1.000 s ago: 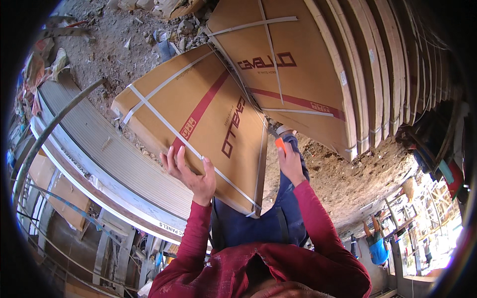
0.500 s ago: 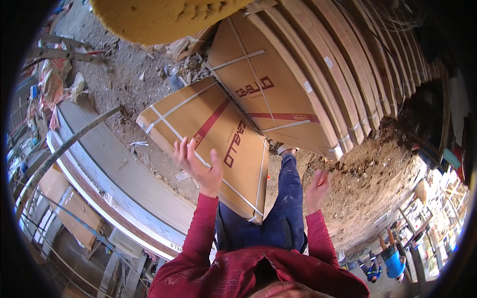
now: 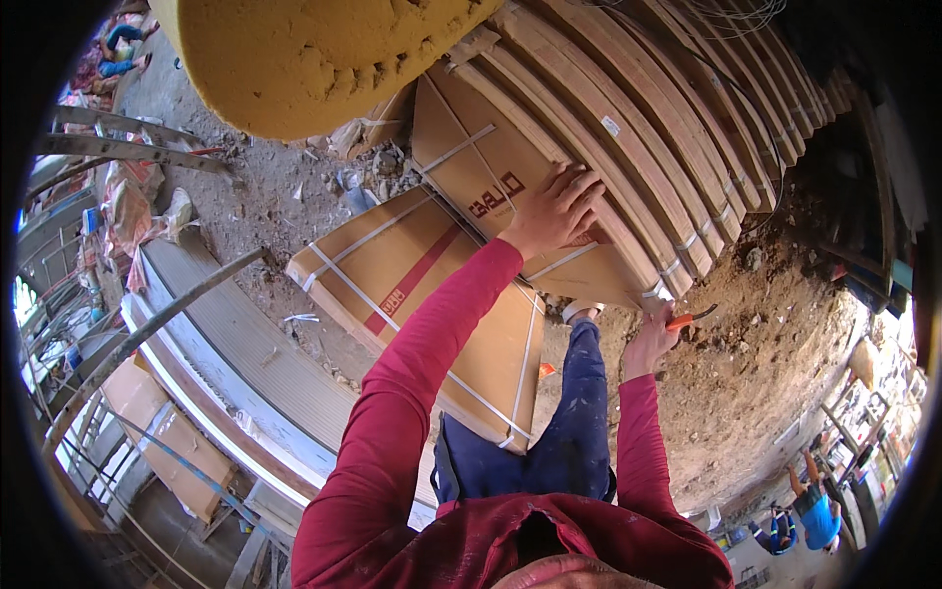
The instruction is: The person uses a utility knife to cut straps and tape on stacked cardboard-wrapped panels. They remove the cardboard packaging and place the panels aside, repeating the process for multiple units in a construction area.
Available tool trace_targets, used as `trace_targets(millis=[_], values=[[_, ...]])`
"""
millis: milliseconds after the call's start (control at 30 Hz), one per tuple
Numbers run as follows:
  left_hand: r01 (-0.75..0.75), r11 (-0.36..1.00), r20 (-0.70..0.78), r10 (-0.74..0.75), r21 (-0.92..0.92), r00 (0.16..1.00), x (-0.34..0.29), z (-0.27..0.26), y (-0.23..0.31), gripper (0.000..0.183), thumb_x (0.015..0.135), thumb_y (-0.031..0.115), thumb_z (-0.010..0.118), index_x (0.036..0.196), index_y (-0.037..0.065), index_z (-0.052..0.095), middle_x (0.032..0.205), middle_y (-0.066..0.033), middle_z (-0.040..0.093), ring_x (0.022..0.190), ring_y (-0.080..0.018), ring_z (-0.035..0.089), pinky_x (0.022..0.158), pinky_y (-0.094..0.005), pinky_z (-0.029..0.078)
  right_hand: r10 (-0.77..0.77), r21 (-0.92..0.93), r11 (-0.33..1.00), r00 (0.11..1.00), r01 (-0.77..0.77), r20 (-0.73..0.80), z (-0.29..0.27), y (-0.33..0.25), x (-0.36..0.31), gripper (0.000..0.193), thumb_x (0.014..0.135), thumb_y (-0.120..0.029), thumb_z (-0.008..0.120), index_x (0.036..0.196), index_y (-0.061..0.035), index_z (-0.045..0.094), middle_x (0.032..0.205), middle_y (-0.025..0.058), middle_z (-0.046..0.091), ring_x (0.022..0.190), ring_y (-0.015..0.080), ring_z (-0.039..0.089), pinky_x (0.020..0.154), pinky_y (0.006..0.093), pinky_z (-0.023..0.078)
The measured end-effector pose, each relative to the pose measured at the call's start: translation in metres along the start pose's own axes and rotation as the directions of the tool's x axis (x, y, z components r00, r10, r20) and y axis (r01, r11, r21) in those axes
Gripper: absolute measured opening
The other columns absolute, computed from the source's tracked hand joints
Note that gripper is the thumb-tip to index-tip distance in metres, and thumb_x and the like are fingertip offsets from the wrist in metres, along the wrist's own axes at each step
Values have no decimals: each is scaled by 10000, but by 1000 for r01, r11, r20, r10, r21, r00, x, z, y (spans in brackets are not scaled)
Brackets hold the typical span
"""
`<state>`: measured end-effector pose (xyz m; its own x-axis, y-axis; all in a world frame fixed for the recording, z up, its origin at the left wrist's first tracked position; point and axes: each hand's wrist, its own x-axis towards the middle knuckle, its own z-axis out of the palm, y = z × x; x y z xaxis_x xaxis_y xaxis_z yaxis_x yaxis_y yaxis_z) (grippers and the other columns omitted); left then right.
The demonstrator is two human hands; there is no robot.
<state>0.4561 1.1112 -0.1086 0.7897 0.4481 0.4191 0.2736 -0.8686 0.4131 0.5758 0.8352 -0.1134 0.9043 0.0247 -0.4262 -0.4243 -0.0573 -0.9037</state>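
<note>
A flat, strapped cardboard box [image 3: 461, 147] leans at the front of a row of similar boxes. My left hand [image 3: 554, 209] reaches across to it, fingers bent over its upper edge and palm against its face. In my right hand [image 3: 653, 344] is an orange-handled tool [image 3: 679, 321] with a short, dark, curved tip pointing right. That hand is at the lower right corner of the leaning box, by the white strap end. A second strapped cardboard box [image 3: 392, 260] lies tilted against my legs, with neither hand on it.
More boxes [image 3: 628, 128] stand packed behind the front one. A yellow rounded object [image 3: 314, 59] hangs over the top of the view. Grey ribbed panels [image 3: 255, 324] and a metal pole [image 3: 157, 329] lie at left. Loose dirt [image 3: 756, 334] covers the right; people [image 3: 814, 515] are farther off.
My left hand has moved up and right from above the tilted box onto the leaning box. My right hand has risen to that box's lower corner, and the orange-handled tool now shows clearly.
</note>
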Motion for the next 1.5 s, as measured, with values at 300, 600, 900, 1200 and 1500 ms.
trace_targets(millis=[300, 600, 900, 1200, 1500], values=[[27, 997, 95, -34, 75, 995, 9, -5, -2, 328, 902, 293, 594, 1143, 72, 609, 1185, -81, 571, 1163, -275, 509, 1041, -459, 385, -58, -118, 992, 988, 41, -142, 12, 12, 15, 214, 953, -188, 630, 1078, -61, 512, 890, -14, 511, 812, 120, 475, 752, 317, 399], [590, 792, -512, -576, -157, 637, 0, -18, -83, 348, 964, 222, 530, 1207, -27, 528, 1138, -217, 579, 975, -405, 581, 872, -436, 456, -195, -122, 976, 973, 179, -126, 6, 9, 18, 155, 948, -144, 620, 978, 4, 585, 913, 33, 584, 821, 135, 524, 751, 294, 414], [757, 480, -162, -873, -444, 459, -30, -30, -265, 604, 982, 424, 336, 1289, -76, 479, 1362, -289, 451, 1257, -419, 432, 1078, -438, 309, -244, -16, 968, 922, 251, -302, 5, 37, 39, 209, 939, -171, 602, 1004, 27, 595, 939, 73, 604, 901, 179, 580, 837, 348, 460], [672, 339, -60, -914, -658, 402, -14, -23, -249, 633, 983, 468, 312, 1346, -45, 385, 1421, -233, 347, 1309, -357, 332, 1104, -405, 241, -73, 72, 991, 903, 114, -423, 29, 26, 34, 322, 874, -180, 624, 1110, 28, 557, 1108, 104, 584, 1001, 213, 561, 936, 376, 432], [643, 314, -60, -921, -698, 385, 5, -17, -245, 673, 984, 513, 287, 1403, -13, 291, 1480, -177, 244, 1361, -296, 231, 1129, -372, 173, -22, 124, 987, 840, 105, -542, 25, 44, 50, 274, 853, -144, 615, 1050, 39, 567, 1046, 102, 595, 951, 217, 560, 861, 385, 453]])
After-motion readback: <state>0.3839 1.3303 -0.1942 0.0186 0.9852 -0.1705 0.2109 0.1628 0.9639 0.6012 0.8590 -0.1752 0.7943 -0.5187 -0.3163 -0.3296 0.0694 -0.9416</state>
